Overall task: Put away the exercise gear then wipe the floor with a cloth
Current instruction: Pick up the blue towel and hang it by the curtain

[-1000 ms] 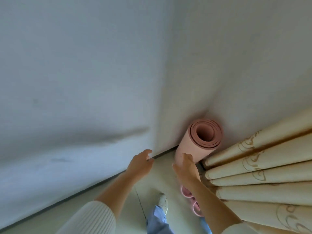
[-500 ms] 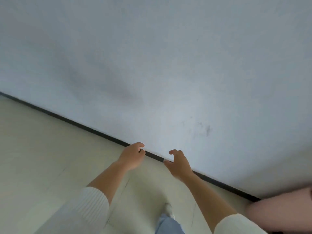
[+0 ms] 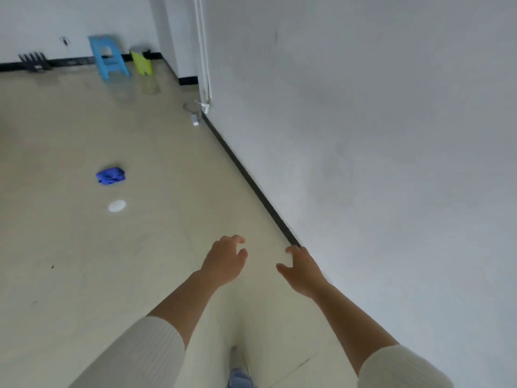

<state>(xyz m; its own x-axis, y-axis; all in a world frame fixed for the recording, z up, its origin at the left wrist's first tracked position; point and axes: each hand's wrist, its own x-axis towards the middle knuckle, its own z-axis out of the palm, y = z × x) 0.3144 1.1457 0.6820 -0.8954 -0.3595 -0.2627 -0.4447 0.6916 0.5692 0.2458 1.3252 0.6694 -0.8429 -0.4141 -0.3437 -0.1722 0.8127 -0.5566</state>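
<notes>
Cloth [image 3: 110, 175], blue, lying crumpled on the glossy beige floor [image 3: 70, 247], longer side running left to right, left hand [image 3: 225, 260] and right hand [image 3: 303, 271] hovering loosely curled, holding nothing.

L sleeve [image 3: 134, 357], lower left: cream-white rib knit, fine lengthwise ribs, cuff at mid-forearm. R sleeve [image 3: 400, 368], lower right: same knit. Forearms bare from cuffs to L hand [image 3: 223, 261] and R hand [image 3: 303, 273]. Bottom centre: blue denim trouser leg [image 3: 239, 380], pale shoe [image 3: 237, 357].
</notes>
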